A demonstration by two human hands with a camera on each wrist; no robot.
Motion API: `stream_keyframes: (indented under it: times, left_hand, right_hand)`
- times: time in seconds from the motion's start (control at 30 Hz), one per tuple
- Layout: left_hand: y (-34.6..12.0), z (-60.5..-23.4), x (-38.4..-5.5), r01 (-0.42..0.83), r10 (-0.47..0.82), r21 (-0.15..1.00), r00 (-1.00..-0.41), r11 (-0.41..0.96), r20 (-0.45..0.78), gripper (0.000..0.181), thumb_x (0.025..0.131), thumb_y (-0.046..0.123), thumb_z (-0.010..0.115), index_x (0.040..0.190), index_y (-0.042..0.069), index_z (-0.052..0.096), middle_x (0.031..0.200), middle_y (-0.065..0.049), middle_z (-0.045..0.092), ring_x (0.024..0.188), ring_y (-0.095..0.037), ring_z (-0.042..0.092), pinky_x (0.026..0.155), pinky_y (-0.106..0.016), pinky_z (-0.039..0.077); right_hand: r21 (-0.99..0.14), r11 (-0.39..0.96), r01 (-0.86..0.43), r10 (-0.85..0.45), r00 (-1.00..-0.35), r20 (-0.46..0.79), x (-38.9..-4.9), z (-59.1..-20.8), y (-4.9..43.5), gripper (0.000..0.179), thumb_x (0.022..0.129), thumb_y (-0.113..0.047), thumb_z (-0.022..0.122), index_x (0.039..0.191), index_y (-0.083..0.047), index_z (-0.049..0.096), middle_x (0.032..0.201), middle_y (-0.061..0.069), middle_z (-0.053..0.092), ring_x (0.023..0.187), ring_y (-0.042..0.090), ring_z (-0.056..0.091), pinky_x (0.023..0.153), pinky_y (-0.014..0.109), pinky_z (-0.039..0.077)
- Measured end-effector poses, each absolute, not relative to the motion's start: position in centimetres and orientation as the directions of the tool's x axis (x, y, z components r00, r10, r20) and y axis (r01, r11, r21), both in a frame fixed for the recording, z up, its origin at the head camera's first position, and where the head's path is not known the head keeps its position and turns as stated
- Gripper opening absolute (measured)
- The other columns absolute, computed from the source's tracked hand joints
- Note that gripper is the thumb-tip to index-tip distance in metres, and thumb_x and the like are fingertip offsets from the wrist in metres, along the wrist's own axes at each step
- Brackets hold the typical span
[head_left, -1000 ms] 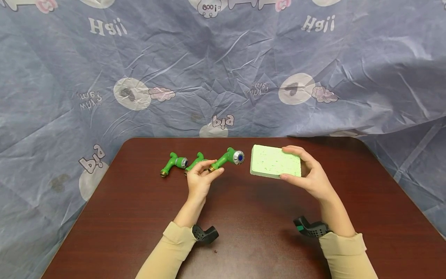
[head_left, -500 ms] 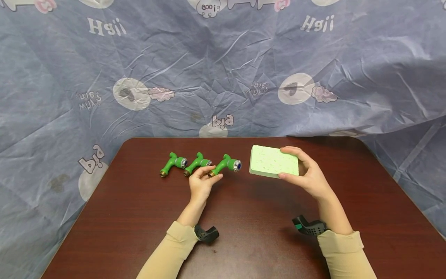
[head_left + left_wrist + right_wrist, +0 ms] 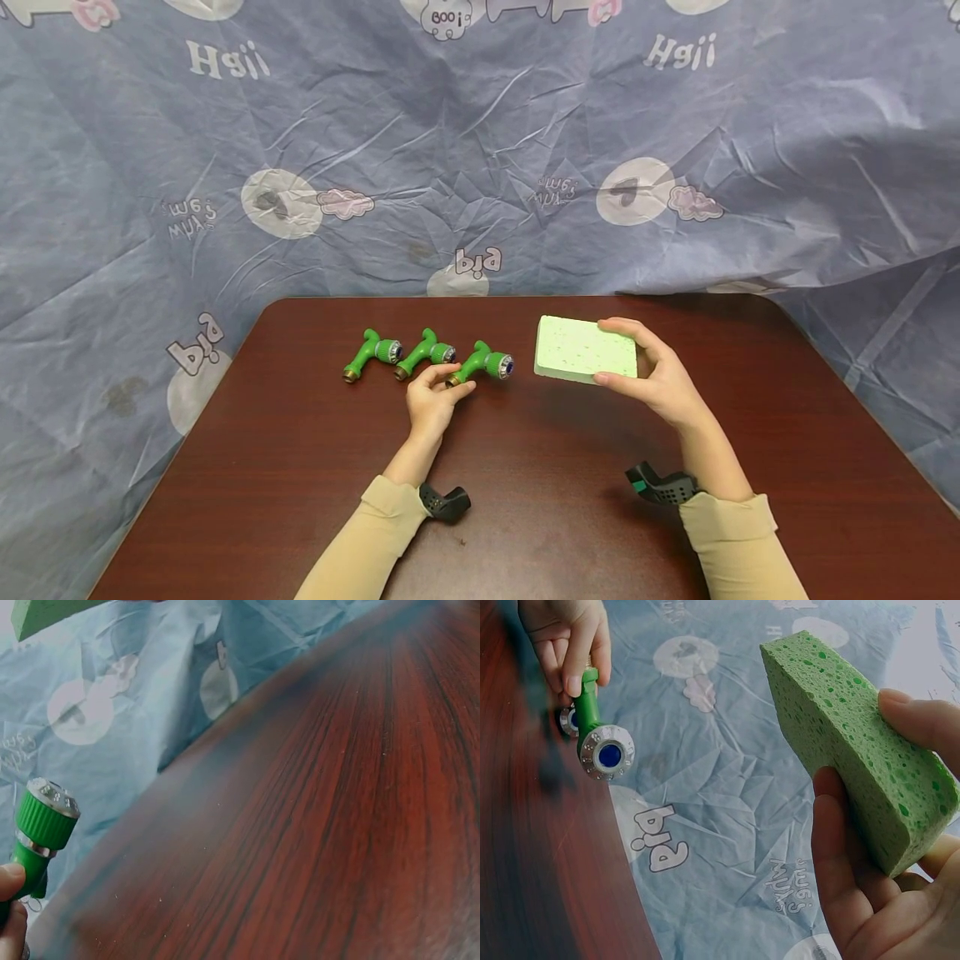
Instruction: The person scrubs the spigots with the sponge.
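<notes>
My left hand (image 3: 431, 404) pinches the brass-threaded end of a green faucet (image 3: 482, 362), whose ribbed knob with a silver and blue cap points right. In the left wrist view the knob (image 3: 46, 816) shows at the left edge, thumb and finger below it. My right hand (image 3: 663, 379) grips a light green sponge (image 3: 583, 348) by its right end, held up above the table. The right wrist view shows the porous sponge (image 3: 855, 742) between thumb and fingers. Two more green faucets lie on the table left of the held one: a middle faucet (image 3: 422, 354) and a far-left faucet (image 3: 369, 354).
The dark reddish-brown table (image 3: 315, 483) has rounded far corners. Behind it hangs a wrinkled blue-grey printed cloth (image 3: 420, 150). A black wrist mount (image 3: 444, 502) sits on the left wrist and another wrist mount (image 3: 663, 485) on the right.
My left hand has lowered the faucet toward the table and slightly left, bringing it beside the other two. The sponge in my right hand has shifted slightly left.
</notes>
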State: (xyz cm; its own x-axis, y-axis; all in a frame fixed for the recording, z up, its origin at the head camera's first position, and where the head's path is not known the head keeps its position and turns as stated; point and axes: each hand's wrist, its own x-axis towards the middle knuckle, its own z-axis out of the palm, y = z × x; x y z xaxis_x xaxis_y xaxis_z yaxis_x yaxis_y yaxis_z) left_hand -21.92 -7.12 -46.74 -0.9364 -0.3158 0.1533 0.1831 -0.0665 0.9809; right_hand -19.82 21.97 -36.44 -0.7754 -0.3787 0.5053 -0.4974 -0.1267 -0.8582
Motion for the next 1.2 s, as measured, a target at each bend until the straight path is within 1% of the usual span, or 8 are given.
stream_keyframes:
  times: [0.27,0.47,0.57,0.63,0.73,0.87,1.07,1.2]
  left_hand:
    - [-7.34,-47.14,-22.4,0.124,-0.366,0.987,-0.918,0.1,0.152,0.032,0.062,-0.004,0.083,0.09,0.006,0.074,0.088,-0.008,0.07,0.056,-0.004,0.054,0.05,-0.015,0.044]
    - [-7.26,-47.14,-22.44,0.112,-0.328,0.932,-0.916,0.345,0.232,0.033,0.065,0.006,0.084,0.096,0.011,0.074,0.077,-0.003,0.069,0.054,-0.008,0.052,0.05,-0.022,0.042]
    - [-7.29,-47.22,-22.34,0.118,-0.292,0.895,-0.92,0.431,0.261,0.037,0.066,0.009,0.084,0.101,0.011,0.074,0.078,-0.002,0.07,0.061,-0.011,0.06,0.054,-0.026,0.047]
    - [-7.36,-47.3,-22.27,0.125,-0.263,0.876,-0.926,0.466,0.272,0.04,0.067,0.01,0.084,0.105,0.01,0.073,0.085,-0.004,0.071,0.07,-0.013,0.066,0.06,-0.03,0.052]
    - [-7.5,-47.46,-22.26,0.146,-0.212,0.852,-0.934,0.503,0.286,0.041,0.069,0.009,0.082,0.109,0.009,0.071,0.091,-0.007,0.072,0.079,-0.016,0.069,0.068,-0.034,0.056]
    - [-7.63,-47.56,-22.26,0.174,-0.169,0.836,-0.939,0.52,0.301,0.042,0.071,0.005,0.079,0.111,0.007,0.07,0.091,-0.011,0.071,0.08,-0.019,0.069,0.07,-0.036,0.057]
    - [-7.68,-47.7,-22.29,0.178,-0.188,0.827,-0.928,0.533,0.322,0.041,0.07,0.009,0.082,0.109,0.007,0.071,0.095,-0.01,0.071,0.083,-0.019,0.069,0.071,-0.034,0.057]
    - [-8.05,-47.68,-22.19,0.204,-0.211,0.86,-0.919,0.468,0.333,0.042,0.071,0.011,0.083,0.109,0.003,0.069,0.101,-0.011,0.07,0.09,-0.02,0.068,0.075,-0.032,0.057]
  right_hand:
    - [-0.87,-0.115,-0.48,-0.378,-0.789,0.485,-20.05,-36.79,22.01,0.064,0.072,0.022,0.066,0.13,0.011,0.041,0.124,0.011,0.044,0.089,0.014,0.059,0.069,0.021,0.055]
    - [-0.869,-0.114,-0.481,-0.38,-0.788,0.485,-20.09,-36.73,22.07,0.064,0.072,0.022,0.066,0.13,0.011,0.04,0.123,0.012,0.045,0.088,0.015,0.059,0.068,0.021,0.055]
    - [-0.869,-0.113,-0.481,-0.381,-0.787,0.485,-20.07,-36.72,22.08,0.064,0.072,0.022,0.066,0.13,0.011,0.041,0.123,0.012,0.045,0.088,0.014,0.059,0.068,0.021,0.055]
    - [-0.869,-0.113,-0.482,-0.381,-0.787,0.486,-20.07,-36.72,22.08,0.065,0.072,0.022,0.066,0.13,0.011,0.04,0.123,0.012,0.045,0.088,0.014,0.059,0.068,0.021,0.055]
    - [-0.869,-0.119,-0.481,-0.383,-0.785,0.487,-20.09,-36.69,22.07,0.065,0.072,0.022,0.066,0.13,0.012,0.04,0.123,0.013,0.044,0.088,0.015,0.059,0.068,0.021,0.055]
    - [-0.871,-0.119,-0.478,-0.389,-0.784,0.483,-20.09,-36.65,22.07,0.065,0.072,0.022,0.067,0.13,0.011,0.04,0.123,0.013,0.045,0.089,0.015,0.059,0.068,0.021,0.055]
    - [-0.875,-0.101,-0.473,-0.388,-0.791,0.472,-20.09,-36.65,22.17,0.065,0.072,0.021,0.067,0.13,0.01,0.04,0.122,0.012,0.045,0.088,0.014,0.059,0.068,0.021,0.055]
    - [-0.876,-0.095,-0.473,-0.39,-0.792,0.47,-20.07,-36.72,22.29,0.065,0.073,0.021,0.067,0.13,0.011,0.04,0.122,0.012,0.045,0.088,0.014,0.06,0.068,0.021,0.055]
